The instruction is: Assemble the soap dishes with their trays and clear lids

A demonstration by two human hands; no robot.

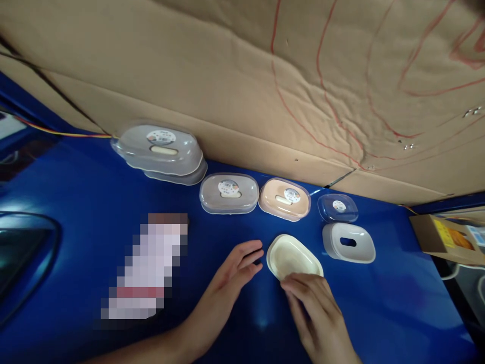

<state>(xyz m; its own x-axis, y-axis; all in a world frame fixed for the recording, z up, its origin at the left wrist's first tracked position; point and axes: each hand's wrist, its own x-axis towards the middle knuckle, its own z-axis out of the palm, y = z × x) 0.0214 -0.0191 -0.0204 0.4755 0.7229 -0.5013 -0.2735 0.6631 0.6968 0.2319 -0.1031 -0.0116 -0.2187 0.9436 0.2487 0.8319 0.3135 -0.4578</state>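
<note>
Observed on blue desk (76, 202): cream dish (293, 255), oval, with hollow side facing up. Found right hand (320, 313) at near rim of cream dish, with fingers bent together and closed on that edge. Cannot tell exact thumb contact from this view. Found left hand (235, 265) open, fingers apart and slightly curved, near left end of cream dish, without touching it and holding nothing.

Recorded beyond cream dish, left to right: stacked grey containers (182, 157), single grey container (242, 201) and peach container (299, 206), all bearing round labels under or on clear covers. Noted single grey and peach containers side by side, very close together. Located clear lid (328, 207), also labelled, just behind white container (361, 248) with dark oval slot, to right of cream dish. Located pixelated item (151, 258) left of left hand; cannot identify. Noted cardboard sheet (189, 76) with red lines behind containers, and cardboard carton (432, 232) at far right.
</note>
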